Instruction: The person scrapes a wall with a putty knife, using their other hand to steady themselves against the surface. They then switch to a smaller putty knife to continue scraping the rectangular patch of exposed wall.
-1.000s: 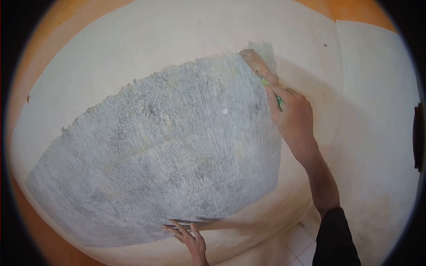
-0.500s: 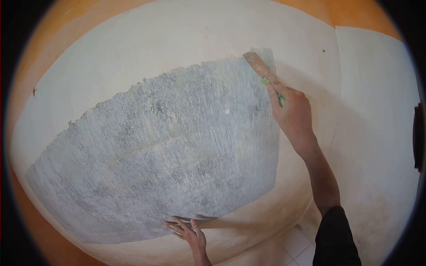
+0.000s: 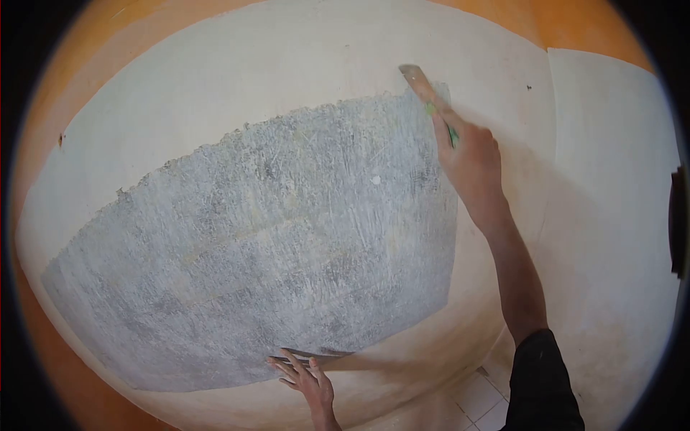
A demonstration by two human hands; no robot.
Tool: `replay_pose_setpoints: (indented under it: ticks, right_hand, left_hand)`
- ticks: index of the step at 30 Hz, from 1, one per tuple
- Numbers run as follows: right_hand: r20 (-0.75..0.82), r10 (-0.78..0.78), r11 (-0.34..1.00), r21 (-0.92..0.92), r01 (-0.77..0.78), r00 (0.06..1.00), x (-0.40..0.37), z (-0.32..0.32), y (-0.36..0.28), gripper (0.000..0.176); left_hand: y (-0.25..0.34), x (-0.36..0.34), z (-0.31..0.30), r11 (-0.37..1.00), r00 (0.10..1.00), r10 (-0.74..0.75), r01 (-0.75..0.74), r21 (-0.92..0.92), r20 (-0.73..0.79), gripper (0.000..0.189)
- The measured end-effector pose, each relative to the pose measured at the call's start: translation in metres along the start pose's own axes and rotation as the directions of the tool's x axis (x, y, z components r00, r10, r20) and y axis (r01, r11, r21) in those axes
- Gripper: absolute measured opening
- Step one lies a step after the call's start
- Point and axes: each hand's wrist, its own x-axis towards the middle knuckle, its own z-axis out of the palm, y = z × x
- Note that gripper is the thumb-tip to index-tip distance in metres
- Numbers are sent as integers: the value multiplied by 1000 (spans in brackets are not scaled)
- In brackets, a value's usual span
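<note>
My right hand (image 3: 471, 161) is closed round the green handle of a scraper (image 3: 420, 83). Its blade points up and left, its tip over the white paint just above the ragged upper edge of a scraped grey patch (image 3: 287, 244). Lower down, my left hand (image 3: 310, 384) has its fingers spread at the patch's bottom edge and holds nothing. Rough streaks and a small white spot (image 3: 376, 180) mark the grey surface. White painted wall (image 3: 302, 57) surrounds the patch.
Orange paint (image 3: 582, 25) borders the white along the top and left. To the right, a corner leads to another white wall (image 3: 611, 165). Pale floor tiles (image 3: 478, 399) show at the bottom, and a dark object (image 3: 677, 223) stands at the right edge.
The scraper and my right hand have moved up the wall, the blade going from the patch's upper edge onto the white paint. My left hand stays at the lower edge.
</note>
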Motion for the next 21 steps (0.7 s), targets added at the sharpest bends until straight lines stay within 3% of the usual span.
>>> replay_pose_setpoints:
  ticks: [2, 4, 10, 21]
  right_hand:
    - [-22, -25, 999, -46, 24, 999, -11, 5, 9, 29]
    - [62, -2, 999, -44, 4, 998, -39, 1, 7, 31]
    - [17, -62, 998, 16, 62, 998, -24, -3, 15, 33]
    - [-6, -46, 996, -72, 46, 999, -32, 4, 21, 31]
  left_hand:
    - [-2, 0, -4, 1000, 1000, 8, -8, 3, 3, 79]
    - [1, -2, -6, 1000, 999, -20, 21, -15, 26, 79]
    - [-2, -1, -2, 1000, 1000, -1, 1, 9, 11, 81]
    - [3, 0, 1, 1000, 1000, -12, 12, -6, -1, 83]
